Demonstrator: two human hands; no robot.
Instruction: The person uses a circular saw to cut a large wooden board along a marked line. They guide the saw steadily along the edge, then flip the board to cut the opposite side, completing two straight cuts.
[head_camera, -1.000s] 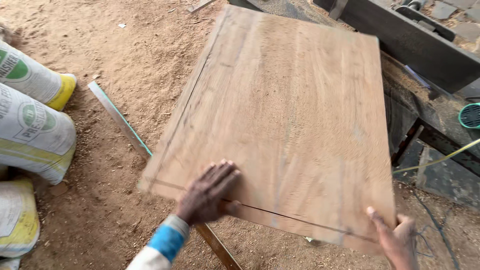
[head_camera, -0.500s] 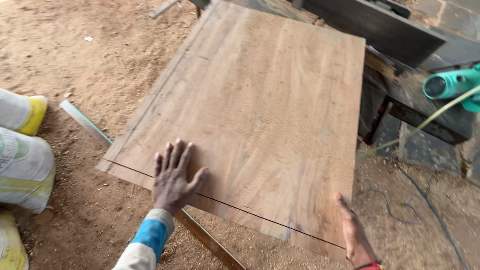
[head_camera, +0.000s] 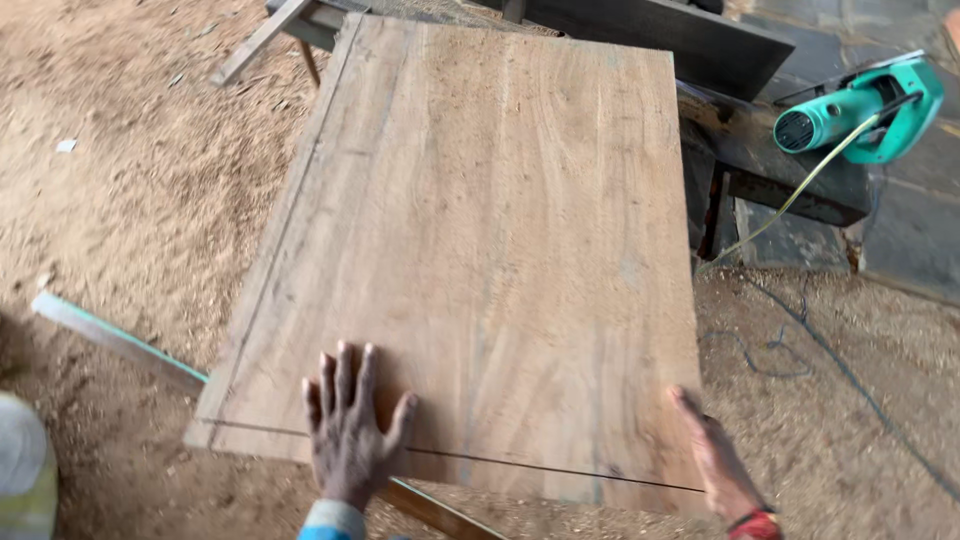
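A left hand (head_camera: 347, 430) lies flat, fingers spread and gripping nothing, on the near end of a wide wooden board (head_camera: 480, 240), just above a dark pencil line (head_camera: 520, 466) drawn across it. The right hand (head_camera: 715, 455) is open against the board's near right edge, steadying rather than clasping. Even downward pressure from both palms would likely keep the panel from sliding. The board, pale brown with long streaked grain and a groove near its left edge, rests raised above the sawdust-covered floor (head_camera: 130, 200). Beyond, a teal power tool (head_camera: 860, 110) sits on a dark bench (head_camera: 770, 170).
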